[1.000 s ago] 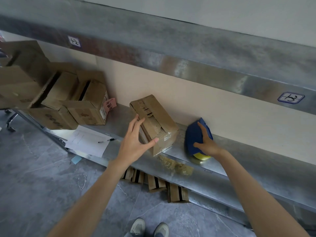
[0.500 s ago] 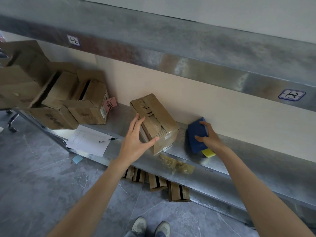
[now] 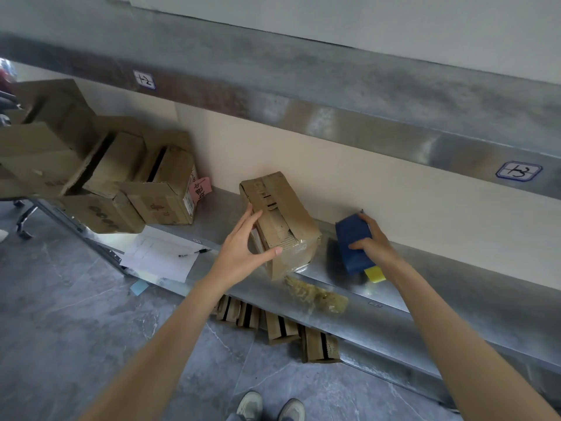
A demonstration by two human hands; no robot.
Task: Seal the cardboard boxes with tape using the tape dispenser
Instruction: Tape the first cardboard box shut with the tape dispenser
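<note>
A small closed cardboard box [image 3: 280, 212] lies tilted on the metal shelf [image 3: 455, 287], with clear tape over its near end. My left hand [image 3: 243, 249] holds its left side, fingers up along the side and thumb pressed across the near face. To the right, my right hand [image 3: 375, 241] grips the blue tape dispenser [image 3: 352, 238], lifted a little off the shelf; a yellow part [image 3: 375, 274] shows below it.
Several open cardboard boxes [image 3: 158, 189] are stacked at the shelf's left end, with a paper sheet [image 3: 161, 258] and a pen [image 3: 194, 252] beside them. A crumpled tape scrap [image 3: 315, 294] lies on the shelf edge. Flattened boxes [image 3: 279, 325] lean below. An upper shelf [image 3: 303, 83] overhangs.
My right hand has closed round the blue dispenser, turned it and lifted it slightly from the shelf. My left hand has stayed on the small box.
</note>
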